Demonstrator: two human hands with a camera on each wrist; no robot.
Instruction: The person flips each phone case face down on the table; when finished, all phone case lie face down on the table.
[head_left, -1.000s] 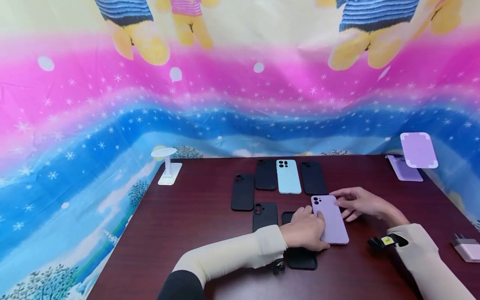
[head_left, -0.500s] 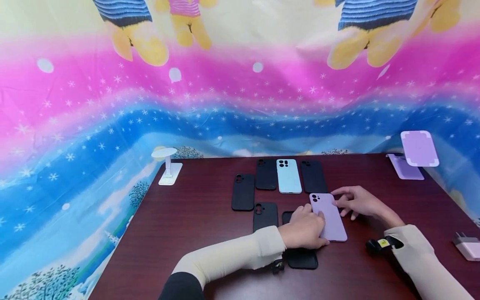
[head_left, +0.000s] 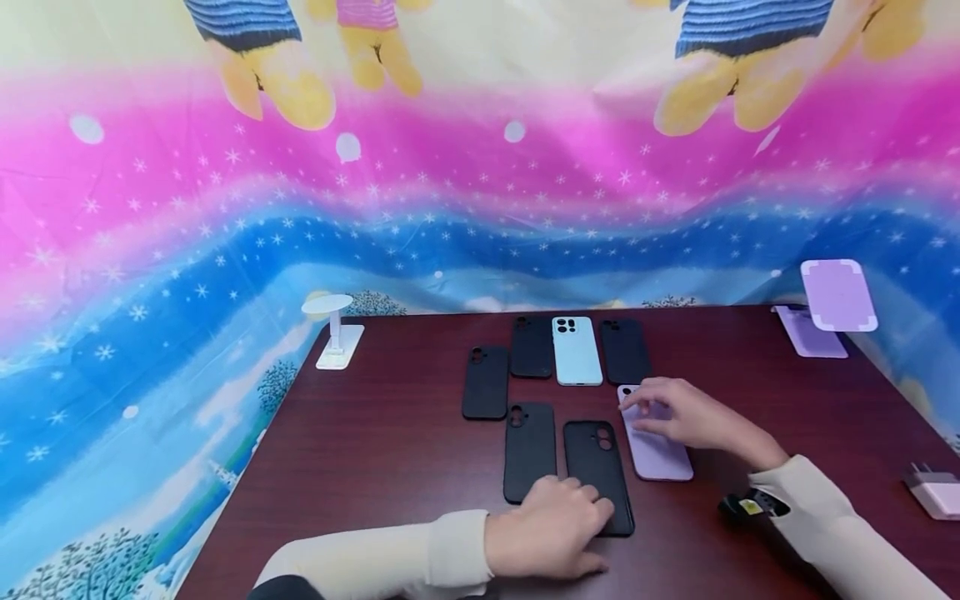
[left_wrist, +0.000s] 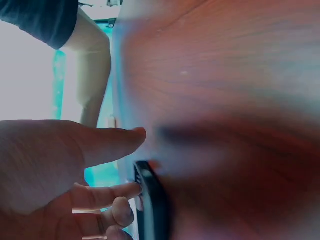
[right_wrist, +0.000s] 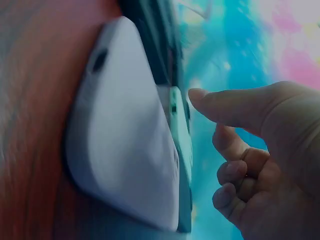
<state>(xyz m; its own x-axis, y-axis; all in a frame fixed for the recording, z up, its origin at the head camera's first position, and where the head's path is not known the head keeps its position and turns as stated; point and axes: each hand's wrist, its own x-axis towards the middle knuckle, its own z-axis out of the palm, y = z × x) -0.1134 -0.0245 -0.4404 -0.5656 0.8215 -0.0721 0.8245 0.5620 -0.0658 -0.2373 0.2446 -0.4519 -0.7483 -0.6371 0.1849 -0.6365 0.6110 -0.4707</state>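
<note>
A lilac phone case point(head_left: 663, 460) lies back up on the dark wooden table, right of the black cases. Over its upper half hovers my right hand point(head_left: 686, 417), thumb and fingers loosely bent. In the right wrist view a gap separates these fingers from the lilac case point(right_wrist: 125, 130). My left hand point(head_left: 551, 532) is above the lower end of a black phone case point(head_left: 591, 454) that lies with its hollow side up. From the left wrist, its fingers are at the edge of a black case point(left_wrist: 156, 205), thumb apart; contact is uncertain.
Left of that case lies another black case point(head_left: 529, 442). Farther back are black cases point(head_left: 485, 383) and a pale blue one point(head_left: 577, 354). A white stand point(head_left: 335, 342) is at back left, a lilac stand point(head_left: 836, 300) at back right. A charger plug point(head_left: 933, 493) sits far right.
My left hand has left the lilac case and moved down and left, uncovering most of the black case. My right hand has shifted left from the lilac case's edge to over its top.
</note>
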